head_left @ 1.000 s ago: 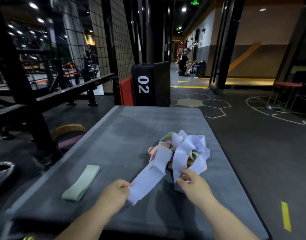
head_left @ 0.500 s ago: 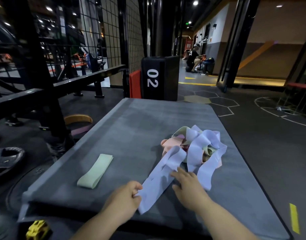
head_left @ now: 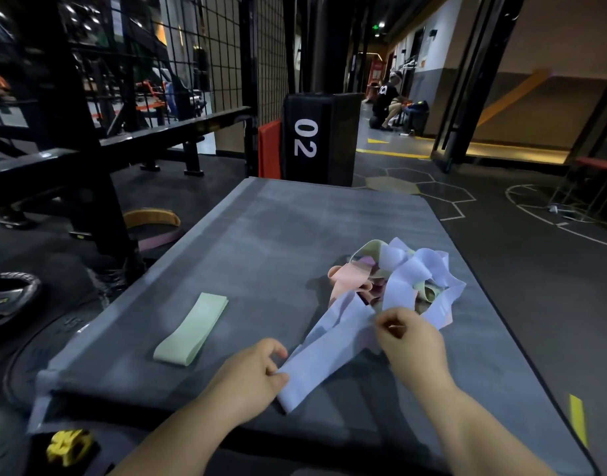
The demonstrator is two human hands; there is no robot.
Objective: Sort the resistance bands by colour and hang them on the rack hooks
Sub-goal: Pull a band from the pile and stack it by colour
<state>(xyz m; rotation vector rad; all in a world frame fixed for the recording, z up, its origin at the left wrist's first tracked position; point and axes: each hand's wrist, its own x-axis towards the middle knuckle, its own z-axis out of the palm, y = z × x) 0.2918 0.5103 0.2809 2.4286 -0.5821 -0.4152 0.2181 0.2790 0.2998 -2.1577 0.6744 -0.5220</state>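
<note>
Lilac band [head_left: 324, 359] runs slantwise across the grey mat [head_left: 278, 235] in the head view. Its near end lies toward the front edge and its far end is buried in the pile [head_left: 398, 276] of lilac, pink and pale green bands on the mat's right side. It is held between two hands, which reads as a way of drawing one band free of the tangle so it can go with its own colour. The left hand [head_left: 250, 376] comes in from below, palm turned inward, thumb and curled fingers pinching the band's near end just above the mat. The right hand [head_left: 410, 341] reaches further forward, back of the hand up, fingers curled tight, with thumb and forefinger meeting at the band's edge just beside the pile. It seems to pinch the band there, perhaps to work a loop loose, though the contact is small and hard to read. A green band [head_left: 192, 329] lies flat and alone on the mat's left, well apart from the pile, probably set aside as the start of its colour group. No band hangs on a hook; a black frame [head_left: 71, 97] and a wire grid [head_left: 199, 46] stand to the left, but hooks cannot be made out.
</note>
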